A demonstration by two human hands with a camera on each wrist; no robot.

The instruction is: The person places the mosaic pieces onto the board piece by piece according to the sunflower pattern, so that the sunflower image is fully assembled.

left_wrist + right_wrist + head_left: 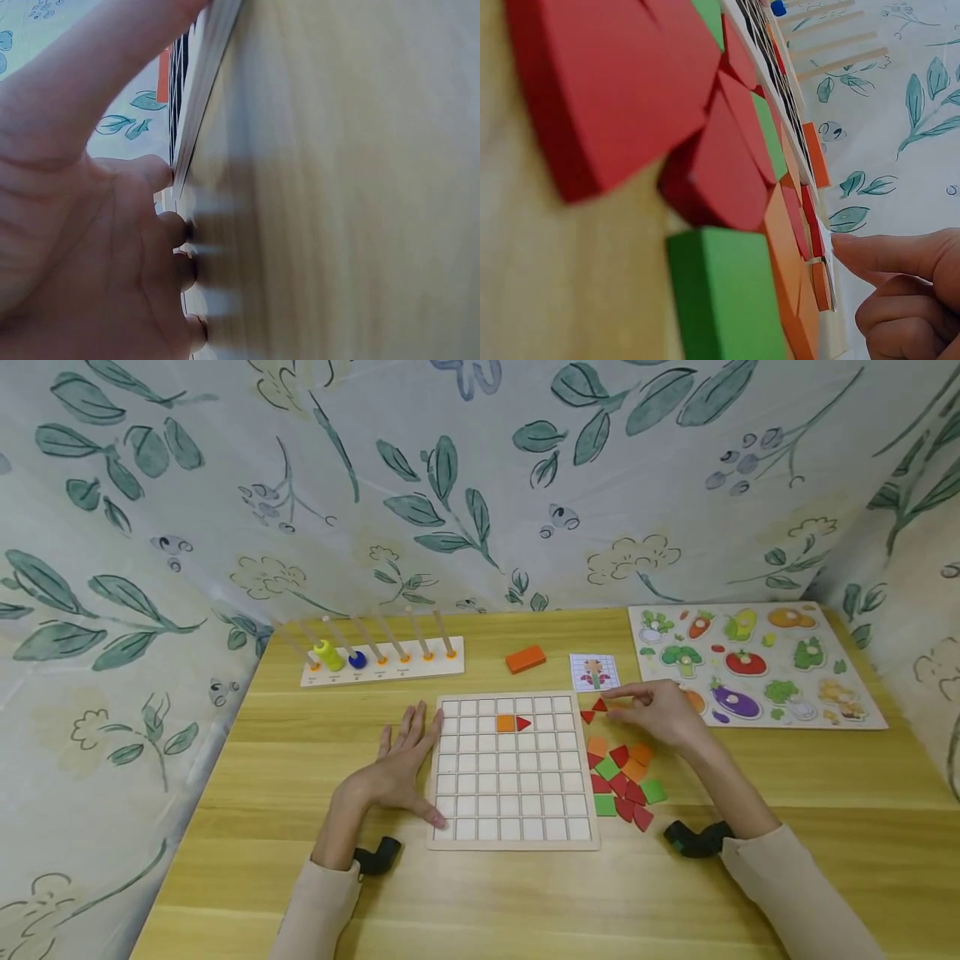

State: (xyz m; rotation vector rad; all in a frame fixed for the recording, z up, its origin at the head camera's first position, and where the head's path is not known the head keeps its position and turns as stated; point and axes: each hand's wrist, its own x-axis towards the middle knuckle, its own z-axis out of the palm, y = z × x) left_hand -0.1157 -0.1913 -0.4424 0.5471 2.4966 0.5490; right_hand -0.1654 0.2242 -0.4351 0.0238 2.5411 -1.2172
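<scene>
A pale wooden grid board (517, 844) lies flat on the table, with an orange square (506, 723) and a red triangle (523, 723) side by side in its upper cells. My left hand (393, 770) is spread along the board's left side, thumb on the lower-left rim and index fingertip near the upper-left edge. The left wrist view shows its palm (97, 240) close up beside the board's edge. To the right, my right hand (660, 712) reaches with its index fingertip at a loose red triangle (599, 704); contact is hard to tell. Another small red piece (587, 717) lies beside it.
Red, orange and green pieces (606, 767) lie loosely right of the board. A printed pattern card (595, 672) and an orange block (526, 659) sit behind it. A peg stand (382, 672) is at back left, a vegetable puzzle board (765, 664) at back right.
</scene>
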